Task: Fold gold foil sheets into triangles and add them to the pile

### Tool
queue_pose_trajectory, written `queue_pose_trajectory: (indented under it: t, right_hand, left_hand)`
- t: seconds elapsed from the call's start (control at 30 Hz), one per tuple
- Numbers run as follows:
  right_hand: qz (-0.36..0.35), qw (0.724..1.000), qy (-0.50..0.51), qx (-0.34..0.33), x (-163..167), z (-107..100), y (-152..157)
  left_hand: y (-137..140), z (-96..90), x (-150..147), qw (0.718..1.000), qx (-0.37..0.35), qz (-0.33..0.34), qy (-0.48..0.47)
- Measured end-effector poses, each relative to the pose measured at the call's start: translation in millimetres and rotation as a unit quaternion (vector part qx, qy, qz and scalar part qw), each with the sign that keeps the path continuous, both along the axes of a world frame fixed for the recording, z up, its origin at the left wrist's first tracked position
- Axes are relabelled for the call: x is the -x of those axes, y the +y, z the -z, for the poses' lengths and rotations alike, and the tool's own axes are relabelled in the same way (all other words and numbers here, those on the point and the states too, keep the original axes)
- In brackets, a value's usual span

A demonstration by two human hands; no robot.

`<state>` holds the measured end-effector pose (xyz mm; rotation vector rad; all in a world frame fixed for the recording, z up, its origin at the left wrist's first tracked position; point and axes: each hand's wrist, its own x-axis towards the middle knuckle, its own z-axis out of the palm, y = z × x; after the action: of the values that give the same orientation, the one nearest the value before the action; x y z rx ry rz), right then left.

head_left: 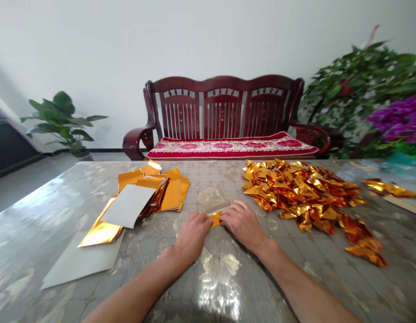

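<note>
indoors, both hands [193, 229] [243, 224] pinch gold paper [215, 219] over a patterned table [161, 278] facing a bench [222, 84]

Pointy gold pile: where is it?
In the head view, the pointy gold pile sits on the table, right of the right hand, in front of the bench.

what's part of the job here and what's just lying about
Likely the job: narrow gold foil strip, in left hand and right hand; flat gold foil sheets; pile of pointed gold foil pieces.

Apparently just around: carved reddish wooden bench; green potted plant; purple flowers.
</note>
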<state>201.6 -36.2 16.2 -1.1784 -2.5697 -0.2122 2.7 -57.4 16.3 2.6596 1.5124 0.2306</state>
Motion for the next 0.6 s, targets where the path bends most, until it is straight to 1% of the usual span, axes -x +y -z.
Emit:
queue_pose_trajectory:
  t: [0.07, 0.2, 0.33, 0.43, 0.6]
  right_hand:
    - [-0.002, 1.0, -0.014, -0.019, 0.4, 4.6, 1.8]
    - [-0.01, 0.998, -0.018, -0.055, 1.5, 14.1, 4.6]
    - [-0.011, 0.997, -0.016, -0.068, 1.8, 16.8, 6.7]
    - [-0.002, 0.998, -0.017, -0.056, 1.7, 13.7, 6.0]
    - [0.014, 0.999, 0.035, 0.004, 4.1, 5.8, -0.9]
  left_hand:
    - [5.1, 0.4, 3.0, 1.0, -0.004, 0.006, 0.003]
    - [11.2, 1.9, 2.3, 0.998, -0.031, 0.031, 0.044]
    - [11.6, 4.6, 0.3, 0.993, -0.072, 0.054, 0.069]
    - [11.0, 8.4, -0.5, 0.991, -0.106, 0.051, 0.065]
    - [11.2, 16.2, -5.2, 0.988, -0.144, 0.034, 0.048]
